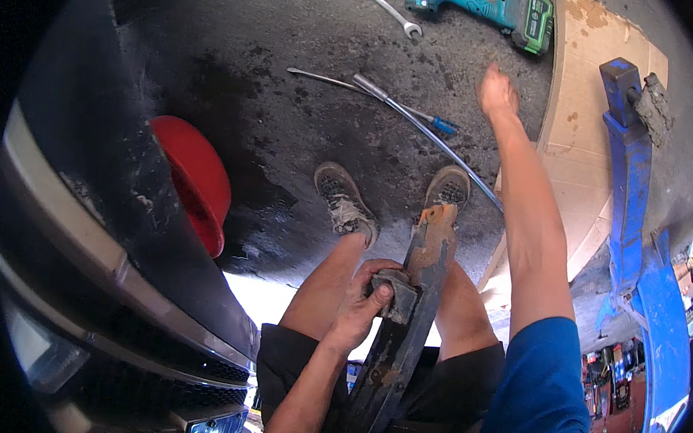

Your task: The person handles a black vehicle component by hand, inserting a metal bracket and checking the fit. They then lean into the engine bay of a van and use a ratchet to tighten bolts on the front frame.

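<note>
Between my legs lies a long, dark steel bar (pixel 402 347) with a rusty far end that has a hole in it. My left hand (pixel 359 306) is closed round a dark, grimy block-like piece (pixel 397 293) on the bar's left side, thumb across its top. Whether the block is fixed to the bar, I cannot tell. My right hand (pixel 497 92) is stretched forward over the floor, just short of a green and teal cordless power tool (pixel 498 10). Its fingers are mostly hidden behind the back of the hand, and nothing shows in it.
On the stained floor lie a combination wrench (pixel 387 9), a screwdriver (pixel 439 125) with a blue handle, and a long chrome bar (pixel 438 143) crossing it. Cardboard (pixel 578 127) and a blue steel stand (pixel 628 178) are at right. A vehicle bumper (pixel 114 258) and red bowl-shaped thing (pixel 198 180) stand left.
</note>
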`<state>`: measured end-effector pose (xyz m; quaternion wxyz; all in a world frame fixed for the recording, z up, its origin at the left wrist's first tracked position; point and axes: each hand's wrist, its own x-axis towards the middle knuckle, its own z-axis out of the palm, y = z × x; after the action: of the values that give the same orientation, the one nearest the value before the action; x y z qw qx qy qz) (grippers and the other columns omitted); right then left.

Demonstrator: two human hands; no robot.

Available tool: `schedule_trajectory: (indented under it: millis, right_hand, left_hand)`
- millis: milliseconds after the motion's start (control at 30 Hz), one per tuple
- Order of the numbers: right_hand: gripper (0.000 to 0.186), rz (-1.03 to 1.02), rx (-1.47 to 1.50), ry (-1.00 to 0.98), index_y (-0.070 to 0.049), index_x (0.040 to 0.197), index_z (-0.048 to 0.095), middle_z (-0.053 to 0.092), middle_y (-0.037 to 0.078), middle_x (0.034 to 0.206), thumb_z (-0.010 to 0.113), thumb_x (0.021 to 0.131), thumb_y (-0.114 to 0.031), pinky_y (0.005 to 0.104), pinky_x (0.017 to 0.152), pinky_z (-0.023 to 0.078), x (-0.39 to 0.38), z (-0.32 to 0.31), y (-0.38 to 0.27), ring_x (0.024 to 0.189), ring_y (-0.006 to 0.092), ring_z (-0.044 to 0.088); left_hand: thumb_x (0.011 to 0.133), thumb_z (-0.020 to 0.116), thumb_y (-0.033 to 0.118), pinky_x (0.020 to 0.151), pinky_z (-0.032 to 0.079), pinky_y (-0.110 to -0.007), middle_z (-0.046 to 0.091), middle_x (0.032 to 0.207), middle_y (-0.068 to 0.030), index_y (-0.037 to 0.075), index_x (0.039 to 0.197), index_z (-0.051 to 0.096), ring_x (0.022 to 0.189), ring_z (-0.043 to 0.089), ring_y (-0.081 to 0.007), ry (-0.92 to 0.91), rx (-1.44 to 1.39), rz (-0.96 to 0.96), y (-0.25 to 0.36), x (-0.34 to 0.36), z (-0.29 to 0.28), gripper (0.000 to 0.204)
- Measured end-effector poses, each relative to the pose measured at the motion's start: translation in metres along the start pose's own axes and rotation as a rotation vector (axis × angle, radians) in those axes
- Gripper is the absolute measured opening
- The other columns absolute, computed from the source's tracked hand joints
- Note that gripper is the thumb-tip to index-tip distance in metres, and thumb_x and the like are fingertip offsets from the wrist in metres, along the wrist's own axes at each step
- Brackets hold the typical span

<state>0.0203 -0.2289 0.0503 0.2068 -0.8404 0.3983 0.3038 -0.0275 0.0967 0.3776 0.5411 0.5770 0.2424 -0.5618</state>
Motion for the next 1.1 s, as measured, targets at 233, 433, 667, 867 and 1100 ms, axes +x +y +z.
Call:
schedule_trajectory:
  millis: [233,433,667,867,1100]
  right_hand:
    - [0.037,0.115,0.391,0.14,-0.006,0.117,0.052,0.061,0.026,0.117,0.068,0.084,-0.014,0.0516,0.094,0.049,-0.057,0.06,0.03,0.11,0.0447,0.059]
    - [0.032,0.036,0.163,0.126,-0.007,0.117,0.053,0.051,0.022,0.128,0.062,0.088,-0.018,0.0504,0.093,0.051,-0.063,0.047,-0.004,0.118,0.0403,0.055]
    - [0.026,0.074,0.94,-0.009,-0.001,0.107,0.056,0.068,0.014,0.086,0.069,0.088,-0.014,0.0349,0.065,0.055,-0.075,0.027,0.01,0.081,0.0267,0.07]
    - [0.029,-0.093,1.633,-0.164,-0.001,0.108,0.058,0.06,0.003,0.066,0.069,0.093,-0.023,0.0244,0.049,0.042,-0.25,-0.154,-0.023,0.055,0.0096,0.056]
    - [0.024,-0.54,1.698,-0.202,0.002,0.112,0.06,0.067,0.008,0.099,0.068,0.089,0.0,0.0265,0.08,0.055,-0.473,-0.413,-0.015,0.089,0.014,0.065]
  left_hand:
    - [0.091,0.064,0.05,0.1,0.039,-0.033,0.055,0.12,-0.009,0.002,0.122,0.056,0.114,0.052,-0.0201,-0.015,0.155,0.032,0.012,-0.021,0.002,0.057]
    - [0.09,0.066,0.05,0.101,0.039,-0.034,0.058,0.117,-0.0097,0.002,0.122,0.056,0.113,0.053,-0.0211,0.007,0.112,0.069,0.008,-0.021,0.001,0.058]
    - [0.089,0.068,0.046,0.098,0.041,-0.032,0.06,0.113,-0.0077,0.002,0.122,0.056,0.109,0.055,-0.0193,0.04,0.161,0.103,0.006,-0.027,0.005,0.057]
    - [0.084,0.072,0.051,0.093,0.042,-0.03,0.06,0.112,-0.0064,0.005,0.121,0.055,0.102,0.054,-0.0161,0.155,0.248,0.136,0.058,-0.086,0.024,0.061]
    - [0.087,0.071,0.046,0.095,0.042,-0.031,0.059,0.109,-0.0052,0.004,0.122,0.056,0.104,0.053,-0.0151,-0.004,0.235,0.425,0.168,-0.201,0.102,0.056]
